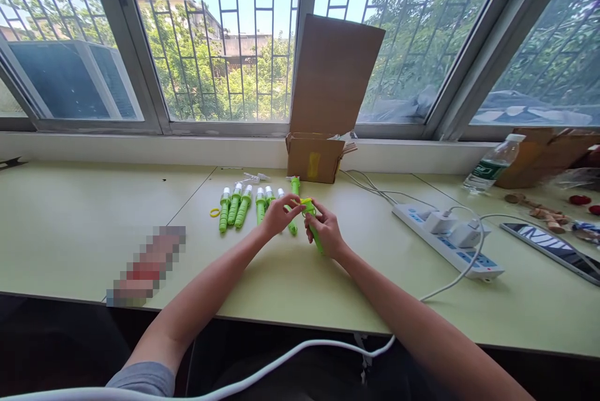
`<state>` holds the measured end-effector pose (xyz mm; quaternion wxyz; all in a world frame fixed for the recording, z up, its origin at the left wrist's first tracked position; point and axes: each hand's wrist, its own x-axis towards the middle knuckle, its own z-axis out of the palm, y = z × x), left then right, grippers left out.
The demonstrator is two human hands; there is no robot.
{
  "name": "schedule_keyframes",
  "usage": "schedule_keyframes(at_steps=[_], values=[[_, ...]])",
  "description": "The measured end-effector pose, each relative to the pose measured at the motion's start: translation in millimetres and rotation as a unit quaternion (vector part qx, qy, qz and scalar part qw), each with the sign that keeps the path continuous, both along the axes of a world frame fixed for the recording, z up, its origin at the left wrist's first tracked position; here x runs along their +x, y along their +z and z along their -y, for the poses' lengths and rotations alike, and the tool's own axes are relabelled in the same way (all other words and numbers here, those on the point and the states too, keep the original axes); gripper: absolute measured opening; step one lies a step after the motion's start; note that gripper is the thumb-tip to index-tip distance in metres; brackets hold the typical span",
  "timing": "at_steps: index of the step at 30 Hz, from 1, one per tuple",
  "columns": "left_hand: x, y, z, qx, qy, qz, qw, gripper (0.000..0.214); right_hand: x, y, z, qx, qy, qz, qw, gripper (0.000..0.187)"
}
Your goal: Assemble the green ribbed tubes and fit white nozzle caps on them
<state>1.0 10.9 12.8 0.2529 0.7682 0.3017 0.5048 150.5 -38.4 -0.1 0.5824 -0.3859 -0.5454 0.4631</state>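
My right hand (pixel 327 231) is wrapped around a green stick-like tube (pixel 317 242) with a wider head, tilted above the table. At its top end is a small yellow ring (pixel 306 200), pinched by the fingertips of my left hand (pixel 280 215). Just left of my hands lie several green ribbed sticks with white tips (pixel 240 207), in a loose row. Another green stick (pixel 295 185) is behind my fingers, near the box. A loose yellow ring (pixel 214 212) rests at the row's left end.
Small clear plastic pieces (pixel 255 177) lie behind the sticks. An open cardboard box (pixel 312 158) stands against the window ledge. To the right are a power strip (pixel 450 242) with cables, a phone (pixel 553 250) and a water bottle (pixel 494 163). A blurred item (pixel 147 267) lies front left.
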Motion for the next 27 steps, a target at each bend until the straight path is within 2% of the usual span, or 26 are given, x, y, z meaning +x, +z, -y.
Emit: schedule_keyframes(at_steps=[8, 13, 19, 23, 27], values=[[-0.2, -1.2, -0.7, -0.018, 0.004, 0.004, 1.000, 0.029, 4.9, 3.9, 0.3, 0.012, 0.007, 0.079, 0.997, 0.076], [2.0, -0.5, 2.8, -0.027, 0.002, 0.030, 0.999, 0.029, 5.4, 5.8, 1.0, 0.004, 0.019, 0.077, 0.997, 0.071], [-0.7, 2.1, 2.5, -0.009, 0.004, 0.020, 1.000, 0.028, 4.1, 7.5, 3.4, -0.011, 0.041, 0.057, 0.997, 0.071], [-4.3, -3.1, -1.1, 0.007, 0.014, -0.022, 1.000, 0.027, 2.8, 12.1, 5.5, -0.023, 0.047, 0.034, 0.998, 0.070], [-5.2, -10.6, -1.2, 0.040, -0.012, -0.114, 0.993, 0.024, 1.7, 20.3, 8.8, -0.009, 0.044, -0.028, 0.999, 0.063]])
